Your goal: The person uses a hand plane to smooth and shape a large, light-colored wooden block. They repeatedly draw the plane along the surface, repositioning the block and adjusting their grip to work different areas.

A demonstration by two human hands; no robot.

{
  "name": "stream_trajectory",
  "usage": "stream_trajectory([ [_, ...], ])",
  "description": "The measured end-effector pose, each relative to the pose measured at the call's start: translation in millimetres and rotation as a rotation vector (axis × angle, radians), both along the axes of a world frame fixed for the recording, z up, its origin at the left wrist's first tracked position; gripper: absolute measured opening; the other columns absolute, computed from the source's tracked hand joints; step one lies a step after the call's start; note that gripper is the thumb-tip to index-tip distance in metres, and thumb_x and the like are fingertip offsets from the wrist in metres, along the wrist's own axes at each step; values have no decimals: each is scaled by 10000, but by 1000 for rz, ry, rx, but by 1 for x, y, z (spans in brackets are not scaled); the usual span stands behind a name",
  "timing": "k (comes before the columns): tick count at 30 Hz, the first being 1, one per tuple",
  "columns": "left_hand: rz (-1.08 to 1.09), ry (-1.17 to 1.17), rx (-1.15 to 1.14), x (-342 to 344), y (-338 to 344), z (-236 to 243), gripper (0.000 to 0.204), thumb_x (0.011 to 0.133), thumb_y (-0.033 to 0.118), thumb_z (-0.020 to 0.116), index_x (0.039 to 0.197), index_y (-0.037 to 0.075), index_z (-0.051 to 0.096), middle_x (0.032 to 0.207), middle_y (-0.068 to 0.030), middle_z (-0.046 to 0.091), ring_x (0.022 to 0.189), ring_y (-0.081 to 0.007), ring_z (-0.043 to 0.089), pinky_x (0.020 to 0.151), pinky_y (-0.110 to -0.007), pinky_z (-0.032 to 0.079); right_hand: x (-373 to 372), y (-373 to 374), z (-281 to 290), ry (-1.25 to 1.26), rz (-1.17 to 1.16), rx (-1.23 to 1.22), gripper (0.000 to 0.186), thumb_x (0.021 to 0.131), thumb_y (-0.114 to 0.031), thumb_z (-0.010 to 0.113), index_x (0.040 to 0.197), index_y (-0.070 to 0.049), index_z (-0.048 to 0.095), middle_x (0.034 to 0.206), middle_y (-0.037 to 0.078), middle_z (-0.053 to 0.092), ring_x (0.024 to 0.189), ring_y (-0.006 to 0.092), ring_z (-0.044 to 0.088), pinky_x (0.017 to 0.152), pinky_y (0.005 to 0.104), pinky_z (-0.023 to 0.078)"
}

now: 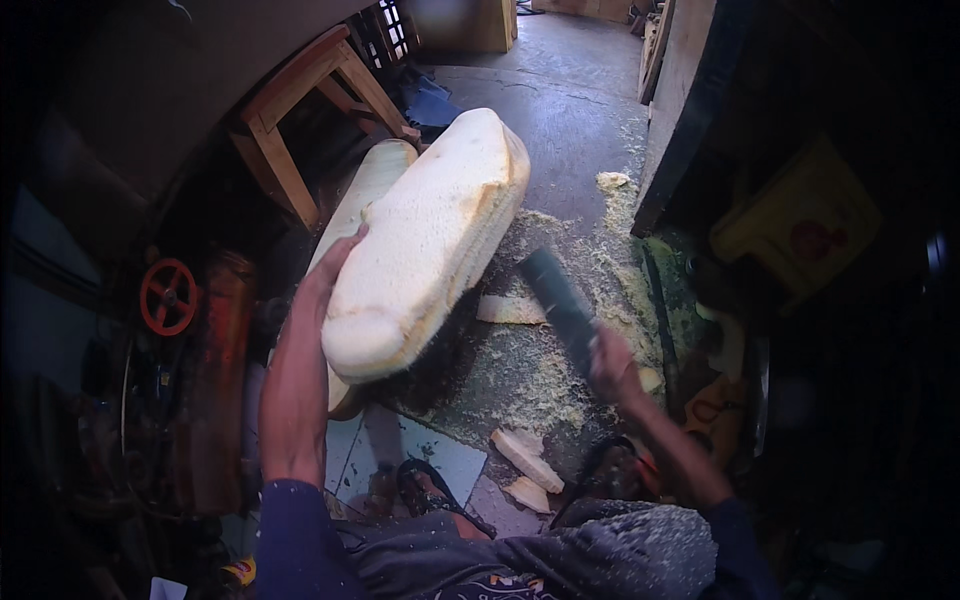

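A thick, pale cream foam block (pixel 425 235), long and round-ended like a seat cushion, is tilted in front of me. My left hand (pixel 340 262) grips its left edge, the fingers partly hidden behind it. Under the foam and to its left shows another long, pale, round-ended piece (pixel 368 190). To the right of the block, apart from it, my right hand (pixel 612 365) is closed round one end of a dark, flat, straight-edged tool (pixel 556 300). Motion blurs the tool, and I cannot make out its exact kind.
Foam shavings (pixel 535 385) cover the dark floor. Foam offcuts (pixel 527 460) lie between my feet. A wooden stool (pixel 300 90) stands at the far left, near a red handwheel (pixel 168 296). On the right are a panel edge (pixel 675 120) and a yellow container (pixel 800 220).
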State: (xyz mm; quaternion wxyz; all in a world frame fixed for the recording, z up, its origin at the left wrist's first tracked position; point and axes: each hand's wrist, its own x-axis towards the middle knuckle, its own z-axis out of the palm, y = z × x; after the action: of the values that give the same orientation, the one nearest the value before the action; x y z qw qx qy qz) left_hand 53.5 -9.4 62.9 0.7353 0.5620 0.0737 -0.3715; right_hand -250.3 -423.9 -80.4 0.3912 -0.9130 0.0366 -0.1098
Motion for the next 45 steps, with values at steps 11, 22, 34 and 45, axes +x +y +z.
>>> stream_trajectory([
  [11, -39, -107, 281, 56, -16, 30, 538, 1131, 390, 509, 1404, -64, 604, 1263, -162, 745, 1088, -274, 748, 993, -436, 580, 34, 7, -62, 198, 243, -219, 236, 998, -280, 621, 1111, -72, 608, 1024, 177, 631, 863, 390, 675, 729, 524, 562],
  [22, -119, 164, 1058, -88, -87, -115, 811, 1105, 613, 374, 1574, -46, 425, 1557, -334, 495, 1419, -384, 546, 1160, -506, 451, 9, -52, -35, 217, -250, 92, 249, 1008, -219, 652, 1132, -3, 638, 993, 267, 660, 900, 511, 656, 790, 566, 532],
  [34, 377, -1624, 1125, -50, -219, -10, 582, 1056, 233, 563, 1547, -50, 435, 1638, -316, 368, 1559, -495, 285, 1270, -574, 267, -150, -90, 35, 313, -556, 194, 437, 948, -287, 728, 1294, -24, 690, 1057, 255, 757, 1010, 381, 754, 887, 461, 557],
  [45, 184, -1114, 1516, -104, -194, -121, 673, 1002, 525, 631, 1514, 92, 572, 1653, -261, 404, 1531, -393, 395, 1256, -650, 202, -176, -68, 40, 654, -594, 28, 449, 965, -160, 673, 1403, -67, 650, 1328, 268, 634, 1252, 445, 612, 1069, 482, 479],
])
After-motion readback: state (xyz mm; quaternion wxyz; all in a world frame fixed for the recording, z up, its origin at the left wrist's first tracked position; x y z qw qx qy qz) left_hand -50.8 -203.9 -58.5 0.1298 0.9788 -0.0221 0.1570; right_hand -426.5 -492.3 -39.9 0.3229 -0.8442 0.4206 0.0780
